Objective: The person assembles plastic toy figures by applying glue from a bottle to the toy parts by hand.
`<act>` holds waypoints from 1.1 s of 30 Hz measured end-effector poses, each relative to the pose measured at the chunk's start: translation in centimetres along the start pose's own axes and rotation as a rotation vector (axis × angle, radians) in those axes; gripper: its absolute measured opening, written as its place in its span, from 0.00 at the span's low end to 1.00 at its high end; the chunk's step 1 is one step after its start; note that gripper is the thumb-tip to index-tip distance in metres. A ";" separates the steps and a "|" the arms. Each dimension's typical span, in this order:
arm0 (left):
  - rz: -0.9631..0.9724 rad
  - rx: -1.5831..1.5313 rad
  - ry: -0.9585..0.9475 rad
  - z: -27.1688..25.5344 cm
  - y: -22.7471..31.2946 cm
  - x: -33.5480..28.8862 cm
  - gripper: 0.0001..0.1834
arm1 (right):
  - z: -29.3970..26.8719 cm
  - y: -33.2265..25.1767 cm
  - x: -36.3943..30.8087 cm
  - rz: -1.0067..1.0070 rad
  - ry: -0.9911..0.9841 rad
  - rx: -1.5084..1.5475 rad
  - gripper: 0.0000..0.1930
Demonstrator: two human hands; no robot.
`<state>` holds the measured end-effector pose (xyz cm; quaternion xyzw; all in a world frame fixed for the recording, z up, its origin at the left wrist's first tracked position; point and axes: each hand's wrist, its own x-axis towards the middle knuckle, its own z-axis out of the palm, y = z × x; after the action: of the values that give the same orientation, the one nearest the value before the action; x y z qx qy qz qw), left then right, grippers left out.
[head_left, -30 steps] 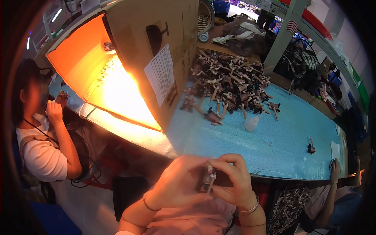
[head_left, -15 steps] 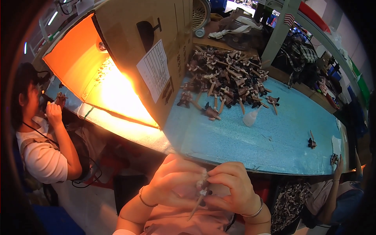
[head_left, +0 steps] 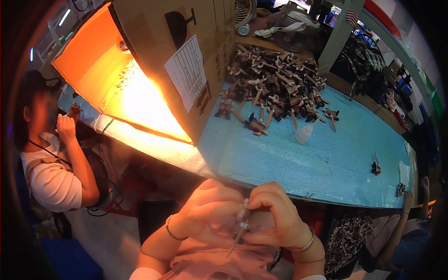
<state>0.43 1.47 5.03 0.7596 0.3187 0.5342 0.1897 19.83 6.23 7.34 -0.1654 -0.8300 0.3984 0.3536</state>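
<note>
In front of my body, low in the view, I hold a small figurine [head_left: 242,216] with a pale upper part and a thin brown stick pointing down. My left hand [head_left: 211,211] grips it from the left between thumb and fingers. From the other side, my right hand [head_left: 276,213] pinches it, its fingertips close to the top and its thumb lower down. The fingers partly cover the figurine, so its finer details are hidden. On the blue tabletop [head_left: 275,163] beyond lies a big heap of similar brown and pale figurines [head_left: 280,88], many with sticks.
A small white squeeze bottle [head_left: 304,134] stands before the heap. One figurine [head_left: 376,167] lies apart at right. A cardboard box [head_left: 158,60], brightly lit inside, stands at left. Co-workers sit at left [head_left: 53,172] and right [head_left: 396,233]. A dark bin [head_left: 347,242] of small parts is below.
The view has shifted slightly, so the table and heap appear a little higher and further right. Both hands still hold the figurine, with little change in grip.
</note>
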 end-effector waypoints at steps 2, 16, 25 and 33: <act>0.003 -0.005 -0.002 0.0 -0.2 -0.1 0.29 | 0.0 0.1 0.1 -0.007 -0.004 0.008 0.29; -0.043 -0.067 -0.022 0.9 -0.3 -0.8 0.30 | 0.8 -0.7 -2.0 0.075 0.058 -0.257 0.30; -0.069 -0.100 0.072 1.6 0.0 -1.6 0.27 | 1.5 0.6 -2.7 0.228 0.021 0.073 0.32; -0.093 -0.110 0.028 0.8 0.4 -1.0 0.26 | 1.8 1.4 -2.6 0.238 0.040 0.188 0.32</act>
<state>1.03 0.53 4.24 0.7249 0.3267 0.5520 0.2513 20.39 4.64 4.31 -0.2368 -0.7563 0.5103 0.3341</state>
